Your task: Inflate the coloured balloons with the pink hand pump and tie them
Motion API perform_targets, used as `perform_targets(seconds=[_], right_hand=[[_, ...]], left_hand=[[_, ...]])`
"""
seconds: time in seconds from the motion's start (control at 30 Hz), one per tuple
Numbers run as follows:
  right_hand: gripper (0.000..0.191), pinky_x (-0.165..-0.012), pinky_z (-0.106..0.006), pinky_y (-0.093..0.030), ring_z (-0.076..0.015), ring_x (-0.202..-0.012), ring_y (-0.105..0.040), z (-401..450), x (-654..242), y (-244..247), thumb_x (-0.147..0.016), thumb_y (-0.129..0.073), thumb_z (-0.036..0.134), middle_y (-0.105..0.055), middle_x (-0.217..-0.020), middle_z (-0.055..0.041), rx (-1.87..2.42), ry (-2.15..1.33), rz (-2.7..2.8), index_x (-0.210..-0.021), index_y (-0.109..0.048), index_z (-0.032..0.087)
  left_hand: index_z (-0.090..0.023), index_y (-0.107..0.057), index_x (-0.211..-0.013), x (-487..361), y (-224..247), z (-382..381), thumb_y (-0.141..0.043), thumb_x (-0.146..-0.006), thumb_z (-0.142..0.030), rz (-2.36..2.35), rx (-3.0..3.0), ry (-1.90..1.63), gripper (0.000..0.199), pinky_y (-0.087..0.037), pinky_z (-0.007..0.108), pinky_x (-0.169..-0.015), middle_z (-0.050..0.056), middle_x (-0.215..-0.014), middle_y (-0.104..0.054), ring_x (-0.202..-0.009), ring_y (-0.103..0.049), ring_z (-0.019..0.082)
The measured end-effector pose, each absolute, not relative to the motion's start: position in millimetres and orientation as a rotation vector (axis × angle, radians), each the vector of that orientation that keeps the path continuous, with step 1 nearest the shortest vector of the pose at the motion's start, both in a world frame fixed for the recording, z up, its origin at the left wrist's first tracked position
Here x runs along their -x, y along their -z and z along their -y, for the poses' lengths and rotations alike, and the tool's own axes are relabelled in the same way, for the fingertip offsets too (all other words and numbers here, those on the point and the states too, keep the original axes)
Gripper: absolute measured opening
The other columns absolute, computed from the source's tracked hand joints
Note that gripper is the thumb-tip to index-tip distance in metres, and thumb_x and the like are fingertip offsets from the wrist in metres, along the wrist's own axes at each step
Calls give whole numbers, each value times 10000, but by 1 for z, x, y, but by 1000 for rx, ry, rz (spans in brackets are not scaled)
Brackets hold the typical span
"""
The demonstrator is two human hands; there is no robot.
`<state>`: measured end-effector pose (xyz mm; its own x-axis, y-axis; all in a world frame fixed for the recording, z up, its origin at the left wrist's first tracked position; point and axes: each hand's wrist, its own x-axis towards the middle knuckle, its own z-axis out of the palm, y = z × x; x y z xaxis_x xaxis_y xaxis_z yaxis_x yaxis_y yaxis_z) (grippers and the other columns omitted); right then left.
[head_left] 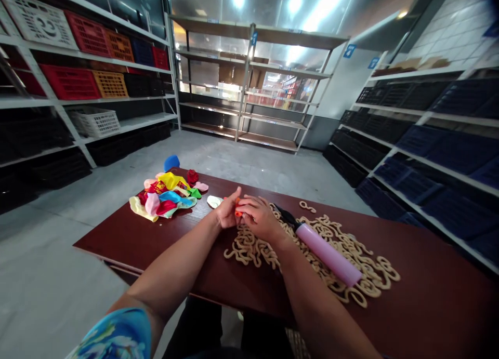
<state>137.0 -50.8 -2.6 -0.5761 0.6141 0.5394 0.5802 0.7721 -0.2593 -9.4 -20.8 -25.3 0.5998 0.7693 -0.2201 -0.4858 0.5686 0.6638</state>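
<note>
Over the middle of the table, my left hand [228, 211] and my right hand [259, 218] meet around a small orange piece [238, 209]. Most of that piece is covered by fingers, so its kind does not show. The left thumb points up, while the right fingers curl over from above. Just left of my left hand lies a small white flat item [214, 201]. Beneath and beside my right hand spreads a pile of beige curly pieces [249, 244]. On this pile rests a pink cylinder [329, 254] with a black narrow end [286, 214].
A heap of colourful soft pieces [166, 195] lies on the dark red table [117, 230] at left. Something blue [171, 163] shows behind it. Shelves with crates [81, 82] stand left, a metal rack [249, 83] ahead, dark bins [448, 151] right.
</note>
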Motion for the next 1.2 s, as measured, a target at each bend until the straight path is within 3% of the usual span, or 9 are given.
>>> perform_targets(seconds=[0.1,0.2,0.3,0.43,0.57,0.73,1.2], right_hand=[[366,-973,-402,-336,-192,-1137,-465,56,-158,-21,-773,-486,179,-574,-1168,-30,1027,-58,2358,-1118,-575,263],[355,-915,-372,-391,-199,-1064,-518,71,-203,-35,-810,-471,278,-584,-1144,-60,1348,1,2211,-1154,-546,232],[382,-844,-388,-407,-253,-1001,-552,96,-256,-26,-783,-509,406,-599,-1097,-115,1792,153,2113,-1092,-579,192],[425,-720,-354,-421,-259,-843,-594,127,-305,3,-732,-531,505,-635,-925,-129,2132,53,2170,-986,-602,171],[411,-784,-355,-413,-252,-923,-578,142,-306,14,-761,-517,411,-611,-1022,-134,2069,118,2145,-1088,-538,162],[454,-858,-358,-410,-237,-1028,-542,154,-261,0,-781,-508,363,-560,-1166,-88,1758,169,2209,-1213,-449,234],[503,-782,-363,-444,-243,-945,-569,138,-208,10,-757,-549,379,-584,-1107,-94,1619,211,2293,-1227,-445,234]], left_hand=[[-99,-605,-907,16,29,14,-511,-822,-218,-487,-499,-1004,174,-470,228,-562,96,-788,-646,-622,-591,123],[-131,-598,-984,25,28,10,-481,-792,-99,-369,-435,-1149,227,-362,164,-415,73,-805,-626,-523,-505,72],[-176,-586,-1048,33,23,10,-485,-787,-116,-224,-414,-1234,286,-248,151,-352,10,-663,-537,-425,-369,47],[-210,-559,-1106,37,20,12,-496,-802,-154,-104,-376,-1291,315,-253,155,-364,-28,-604,-460,-410,-335,41],[-193,-550,-1073,35,25,8,-471,-812,-97,-109,-315,-1350,290,-357,165,-432,-16,-661,-528,-454,-429,44],[-159,-559,-1011,34,30,3,-438,-824,-66,-234,-263,-1421,242,-486,250,-628,41,-813,-613,-674,-591,100],[-138,-532,-1030,19,29,9,-510,-774,-43,-304,-374,-1377,274,-494,244,-581,44,-817,-602,-646,-597,113]])
